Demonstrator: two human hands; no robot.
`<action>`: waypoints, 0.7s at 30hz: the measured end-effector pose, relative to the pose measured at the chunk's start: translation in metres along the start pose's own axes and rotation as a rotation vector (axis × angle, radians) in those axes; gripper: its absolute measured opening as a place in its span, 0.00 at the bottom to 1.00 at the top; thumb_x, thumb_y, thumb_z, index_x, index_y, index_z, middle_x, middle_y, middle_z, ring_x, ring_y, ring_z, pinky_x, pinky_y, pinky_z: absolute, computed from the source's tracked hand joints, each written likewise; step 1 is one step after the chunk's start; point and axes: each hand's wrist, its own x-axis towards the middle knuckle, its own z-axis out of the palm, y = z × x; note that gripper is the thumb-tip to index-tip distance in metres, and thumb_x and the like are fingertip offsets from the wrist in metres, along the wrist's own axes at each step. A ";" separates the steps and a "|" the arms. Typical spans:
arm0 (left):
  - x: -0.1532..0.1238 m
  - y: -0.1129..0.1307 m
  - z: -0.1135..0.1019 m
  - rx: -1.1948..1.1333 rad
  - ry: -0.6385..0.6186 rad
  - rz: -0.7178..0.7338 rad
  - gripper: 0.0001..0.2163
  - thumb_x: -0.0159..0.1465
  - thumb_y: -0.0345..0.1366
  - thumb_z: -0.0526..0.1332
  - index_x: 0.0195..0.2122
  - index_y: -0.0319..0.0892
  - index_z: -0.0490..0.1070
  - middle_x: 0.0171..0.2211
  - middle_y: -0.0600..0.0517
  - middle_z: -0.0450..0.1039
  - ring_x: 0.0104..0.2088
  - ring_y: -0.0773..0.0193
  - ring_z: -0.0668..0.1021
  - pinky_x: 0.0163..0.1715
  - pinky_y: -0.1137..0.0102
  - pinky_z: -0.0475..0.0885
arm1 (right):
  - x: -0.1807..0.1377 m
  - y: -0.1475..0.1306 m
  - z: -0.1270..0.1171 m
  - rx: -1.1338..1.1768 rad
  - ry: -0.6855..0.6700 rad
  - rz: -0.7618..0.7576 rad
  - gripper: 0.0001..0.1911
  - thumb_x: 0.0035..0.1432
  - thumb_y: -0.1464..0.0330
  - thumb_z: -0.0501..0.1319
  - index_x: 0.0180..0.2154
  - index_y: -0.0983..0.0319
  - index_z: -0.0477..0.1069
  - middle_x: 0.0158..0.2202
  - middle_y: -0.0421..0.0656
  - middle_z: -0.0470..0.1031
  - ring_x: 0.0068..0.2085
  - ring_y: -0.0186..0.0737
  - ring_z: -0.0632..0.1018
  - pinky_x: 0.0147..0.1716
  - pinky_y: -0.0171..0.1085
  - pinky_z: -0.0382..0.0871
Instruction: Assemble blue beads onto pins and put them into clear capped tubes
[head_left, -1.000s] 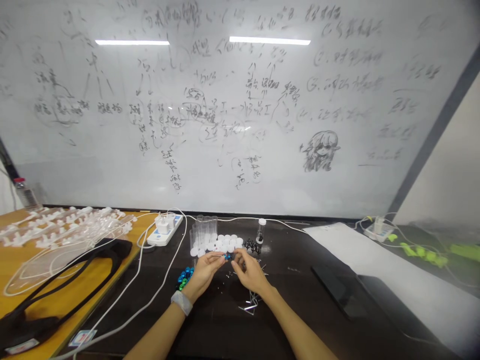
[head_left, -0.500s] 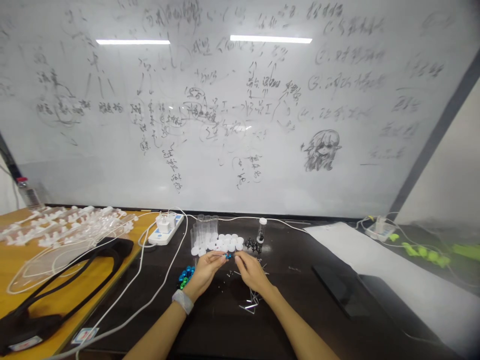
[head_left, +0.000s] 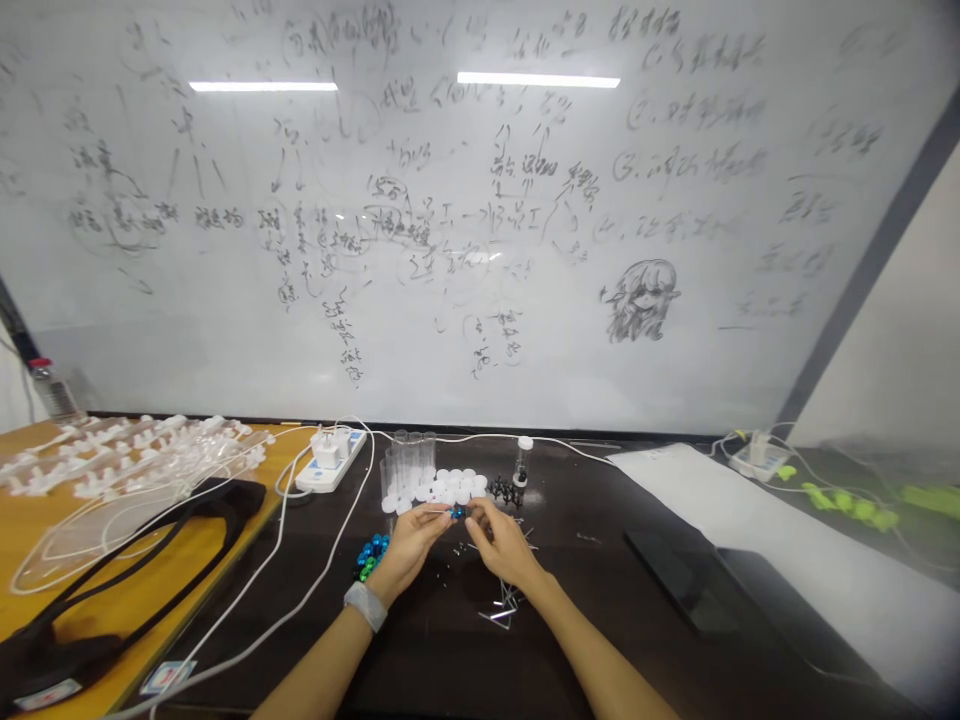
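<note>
Both my hands meet over the dark table [head_left: 600, 600]. My left hand [head_left: 409, 548] pinches a small blue bead [head_left: 455, 512] at its fingertips. My right hand [head_left: 504, 545] is closed in a pinch right beside that bead, on something too small to make out. A heap of blue and green beads [head_left: 370, 556] lies just left of my left wrist. Thin metal pins [head_left: 504, 606] are scattered under my right hand. Behind the hands stand clear plastic tubes [head_left: 409, 458], white round caps [head_left: 450, 487], small black parts [head_left: 505, 491] and one capped vial [head_left: 521, 462].
A white power strip [head_left: 330, 459] and white cables [head_left: 300, 590] lie to the left. On the orange table [head_left: 97, 590] are white plastic parts [head_left: 112, 455] and a black strap [head_left: 142, 560]. A white sheet [head_left: 750, 530] and a black tablet [head_left: 675, 575] lie right. A whiteboard [head_left: 480, 220] rises behind.
The hands stay together at the blue bead, with only tiny finger movements.
</note>
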 end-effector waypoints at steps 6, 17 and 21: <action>0.000 -0.001 -0.001 0.009 -0.007 -0.004 0.13 0.49 0.35 0.76 0.35 0.38 0.80 0.36 0.48 0.81 0.39 0.60 0.82 0.47 0.67 0.74 | 0.000 -0.001 0.000 -0.026 0.009 -0.002 0.11 0.69 0.64 0.51 0.46 0.59 0.68 0.35 0.44 0.77 0.33 0.41 0.76 0.35 0.38 0.67; 0.002 -0.004 -0.003 0.037 -0.021 -0.015 0.13 0.50 0.34 0.75 0.36 0.37 0.81 0.36 0.45 0.83 0.39 0.58 0.82 0.48 0.66 0.74 | 0.000 0.001 0.001 -0.005 0.012 0.003 0.11 0.70 0.64 0.49 0.45 0.59 0.68 0.32 0.42 0.76 0.31 0.40 0.76 0.35 0.36 0.66; 0.002 -0.004 -0.003 0.039 -0.018 -0.014 0.13 0.50 0.35 0.75 0.36 0.36 0.81 0.37 0.44 0.83 0.39 0.58 0.82 0.48 0.66 0.74 | -0.001 0.001 0.000 0.000 0.006 0.017 0.11 0.69 0.64 0.51 0.49 0.59 0.66 0.33 0.41 0.75 0.31 0.40 0.75 0.32 0.36 0.65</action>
